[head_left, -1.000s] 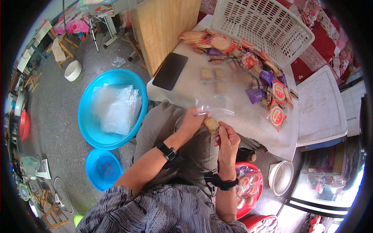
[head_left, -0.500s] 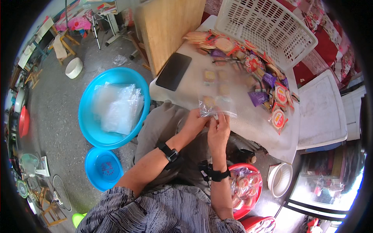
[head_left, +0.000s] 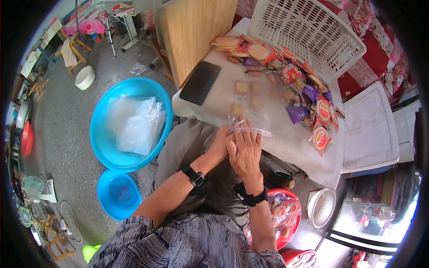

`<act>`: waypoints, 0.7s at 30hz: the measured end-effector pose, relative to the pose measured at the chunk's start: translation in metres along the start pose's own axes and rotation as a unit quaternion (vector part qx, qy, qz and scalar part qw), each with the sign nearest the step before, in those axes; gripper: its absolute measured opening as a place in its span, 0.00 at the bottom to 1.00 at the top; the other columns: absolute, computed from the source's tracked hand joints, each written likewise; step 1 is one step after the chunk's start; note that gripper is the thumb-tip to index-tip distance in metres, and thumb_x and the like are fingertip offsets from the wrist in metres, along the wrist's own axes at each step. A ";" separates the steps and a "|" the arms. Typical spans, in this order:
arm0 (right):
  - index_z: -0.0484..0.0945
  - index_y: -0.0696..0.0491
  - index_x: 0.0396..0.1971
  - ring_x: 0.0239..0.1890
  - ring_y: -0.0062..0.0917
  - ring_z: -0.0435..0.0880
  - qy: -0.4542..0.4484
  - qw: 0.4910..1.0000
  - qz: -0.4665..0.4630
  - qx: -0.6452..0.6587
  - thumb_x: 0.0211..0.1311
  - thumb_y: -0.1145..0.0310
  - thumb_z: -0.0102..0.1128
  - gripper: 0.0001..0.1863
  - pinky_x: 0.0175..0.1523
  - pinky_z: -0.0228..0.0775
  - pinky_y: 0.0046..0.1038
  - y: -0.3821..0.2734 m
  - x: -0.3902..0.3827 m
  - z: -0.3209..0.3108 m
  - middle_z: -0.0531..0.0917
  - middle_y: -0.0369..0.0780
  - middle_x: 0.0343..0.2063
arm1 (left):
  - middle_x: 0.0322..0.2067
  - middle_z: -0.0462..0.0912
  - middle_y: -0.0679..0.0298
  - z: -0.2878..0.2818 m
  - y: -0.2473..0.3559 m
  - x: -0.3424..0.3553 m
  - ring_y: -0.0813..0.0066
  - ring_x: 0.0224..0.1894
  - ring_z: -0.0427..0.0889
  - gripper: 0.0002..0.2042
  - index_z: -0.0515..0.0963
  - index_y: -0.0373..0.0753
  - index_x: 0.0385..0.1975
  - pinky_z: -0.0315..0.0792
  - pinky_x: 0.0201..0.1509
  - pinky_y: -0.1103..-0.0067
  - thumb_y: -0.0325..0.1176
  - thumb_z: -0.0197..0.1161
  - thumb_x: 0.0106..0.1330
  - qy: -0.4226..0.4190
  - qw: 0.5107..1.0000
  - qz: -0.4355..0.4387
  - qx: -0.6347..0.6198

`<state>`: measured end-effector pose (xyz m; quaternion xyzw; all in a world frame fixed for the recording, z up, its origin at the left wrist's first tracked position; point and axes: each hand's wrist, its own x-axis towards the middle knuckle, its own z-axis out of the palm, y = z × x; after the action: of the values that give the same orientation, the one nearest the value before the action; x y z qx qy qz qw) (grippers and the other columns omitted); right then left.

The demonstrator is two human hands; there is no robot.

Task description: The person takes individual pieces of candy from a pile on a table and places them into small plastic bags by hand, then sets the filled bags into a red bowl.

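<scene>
A clear plastic bag (head_left: 262, 132) lies at the near edge of the pale-covered table, with several small yellowish packaged snacks (head_left: 241, 88) showing in or under it. Closed at the bag's near left edge is my left hand (head_left: 220, 143), its fingertips partly hidden behind the other hand. My right hand (head_left: 246, 154) lies flat across the bag's near edge, fingers stretched out and pointing away from me. To the right, a pile of wrapped snacks holds round crackers (head_left: 321, 137) in clear-and-red packets and purple packets (head_left: 296, 114).
A dark flat tablet-like slab (head_left: 200, 83) lies on the table's left, beside a wooden board (head_left: 196, 40). A white plastic basket (head_left: 308, 31) tilts behind the pile. Left on the floor, a blue basin (head_left: 99, 147) holds clear bags (head_left: 138, 129). A red basin (head_left: 292, 228) holds packed snacks.
My right hand has gone from pinching the bag's edge to lying flat on it with fingers extended. The left hand has barely moved.
</scene>
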<state>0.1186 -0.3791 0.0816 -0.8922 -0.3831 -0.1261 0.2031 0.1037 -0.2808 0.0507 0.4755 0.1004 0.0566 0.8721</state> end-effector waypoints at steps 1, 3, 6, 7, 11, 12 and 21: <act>0.68 0.58 0.51 0.61 0.42 0.60 0.000 1.000 0.000 0.001 0.63 0.51 0.39 0.27 0.62 0.46 0.49 -0.001 0.002 0.001 0.64 0.47 0.58 | 0.34 0.77 0.69 -0.002 -0.003 0.002 0.84 0.35 0.74 0.08 0.76 0.33 0.37 0.70 0.36 0.83 0.29 0.52 0.63 -0.005 1.000 0.003 -0.011; 0.68 0.58 0.52 0.62 0.42 0.58 0.000 0.999 0.031 -0.018 0.63 0.50 0.39 0.28 0.62 0.43 0.51 -0.004 0.006 0.004 0.62 0.48 0.60 | 0.34 0.77 0.69 -0.006 -0.010 0.005 0.84 0.35 0.73 0.09 0.75 0.33 0.38 0.70 0.37 0.83 0.29 0.52 0.63 -0.010 1.000 0.005 -0.021; 0.65 0.61 0.55 0.64 0.39 0.56 -0.036 0.995 0.082 -0.048 0.66 0.48 0.35 0.31 0.65 0.39 0.48 -0.011 0.014 0.005 0.60 0.47 0.61 | 0.33 0.78 0.70 -0.018 -0.018 0.010 0.84 0.35 0.73 0.09 0.76 0.33 0.36 0.70 0.37 0.83 0.30 0.51 0.64 -0.018 0.995 0.083 0.058; 0.65 0.61 0.55 0.64 0.39 0.56 -0.035 0.995 0.083 -0.047 0.66 0.48 0.35 0.31 0.65 0.39 0.48 -0.012 0.016 0.006 0.60 0.47 0.61 | 0.37 0.76 0.71 -0.025 -0.019 0.010 0.85 0.39 0.72 0.11 0.75 0.33 0.40 0.70 0.40 0.83 0.33 0.52 0.65 -0.046 0.991 0.092 0.086; 0.66 0.63 0.54 0.64 0.39 0.56 -0.022 0.989 0.132 -0.063 0.66 0.49 0.35 0.32 0.65 0.36 0.49 -0.004 0.017 0.011 0.60 0.48 0.61 | 0.30 0.78 0.72 -0.010 -0.006 0.001 0.84 0.33 0.73 0.09 0.77 0.32 0.32 0.70 0.34 0.83 0.31 0.52 0.65 -0.029 0.997 0.062 0.025; 0.66 0.63 0.54 0.64 0.40 0.56 -0.015 0.988 0.137 -0.070 0.66 0.49 0.35 0.32 0.65 0.36 0.50 -0.003 0.016 0.011 0.60 0.49 0.61 | 0.30 0.78 0.72 -0.010 -0.007 0.001 0.84 0.33 0.73 0.09 0.77 0.32 0.32 0.70 0.34 0.83 0.31 0.52 0.65 -0.030 0.997 0.062 0.024; 0.72 0.62 0.47 0.57 0.42 0.66 0.083 0.994 0.069 0.024 0.64 0.61 0.43 0.21 0.61 0.51 0.42 -0.003 0.004 -0.002 0.69 0.51 0.53 | 0.29 0.77 0.73 -0.025 0.006 -0.004 0.87 0.29 0.71 0.10 0.76 0.36 0.35 0.66 0.29 0.86 0.37 0.54 0.64 -0.054 0.993 -0.054 0.091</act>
<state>0.1189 -0.3754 0.0860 -0.8980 -0.3053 -0.1759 0.2634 0.0943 -0.2583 0.0432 0.5492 0.0834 -0.0257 0.8311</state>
